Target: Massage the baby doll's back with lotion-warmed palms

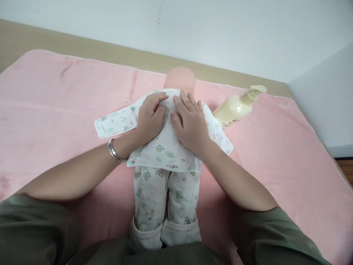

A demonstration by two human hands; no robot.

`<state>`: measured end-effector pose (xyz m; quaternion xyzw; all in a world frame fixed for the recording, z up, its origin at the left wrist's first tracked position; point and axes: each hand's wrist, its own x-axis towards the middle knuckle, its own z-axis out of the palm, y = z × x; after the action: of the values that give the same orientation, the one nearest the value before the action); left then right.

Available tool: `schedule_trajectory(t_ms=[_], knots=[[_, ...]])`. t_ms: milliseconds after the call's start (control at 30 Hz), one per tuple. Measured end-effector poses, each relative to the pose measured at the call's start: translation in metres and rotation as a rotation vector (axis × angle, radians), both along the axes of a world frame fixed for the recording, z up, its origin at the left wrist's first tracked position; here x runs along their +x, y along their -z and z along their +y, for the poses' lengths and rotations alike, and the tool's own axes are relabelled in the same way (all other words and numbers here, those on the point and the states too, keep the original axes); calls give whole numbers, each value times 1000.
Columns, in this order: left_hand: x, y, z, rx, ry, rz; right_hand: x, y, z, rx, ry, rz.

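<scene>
A baby doll (180,78) lies on a pink mat, its head at the far end. It wears a white printed top (162,154) and matching trousers (182,193) with turned-up cuffs. My left hand (151,116) rests on the left side of the upper chest, fingers somewhat bent, thumb apart. Flat on the chest's right side lies my right hand (191,123), its fingers spread. Neither hand grips anything. The doll's sleeves stretch out to both sides; its face is not visible.
A pale yellow pump bottle (237,108) lies tilted beside the doll's right-hand sleeve. The pink mat (275,158) covers a wooden surface (110,49), with a white wall behind and at the right.
</scene>
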<state>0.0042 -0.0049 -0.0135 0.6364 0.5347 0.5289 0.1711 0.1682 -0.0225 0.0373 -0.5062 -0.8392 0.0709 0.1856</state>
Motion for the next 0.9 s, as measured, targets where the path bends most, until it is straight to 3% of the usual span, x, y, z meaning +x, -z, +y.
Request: schedule_trajectory(t_ms=[67, 200, 300, 400, 533, 633, 800, 900], knots=[[0, 1, 0, 7, -5, -15, -11, 3, -26, 45, 24, -44], [-3, 4, 0, -7, 1, -37, -22, 8, -58, 129, -158, -129], [-5, 5, 2, -57, 5, -30, -17, 4, -47, 94, -239, -126], [-6, 3, 2, -89, 21, -27, -5, -2, -17, 39, -286, -81], [-4, 0, 1, -35, 19, -19, 11, -1, 16, 32, -216, 5], [-3, 0, 0, -9, 16, -6, 14, 3, 22, 34, -168, 41], [-2, 3, 0, -25, 9, -14, -1, 2, -4, 49, -19, -3], [-2, 3, -1, -22, 17, -28, -13, -1, -28, 63, -2, -58]])
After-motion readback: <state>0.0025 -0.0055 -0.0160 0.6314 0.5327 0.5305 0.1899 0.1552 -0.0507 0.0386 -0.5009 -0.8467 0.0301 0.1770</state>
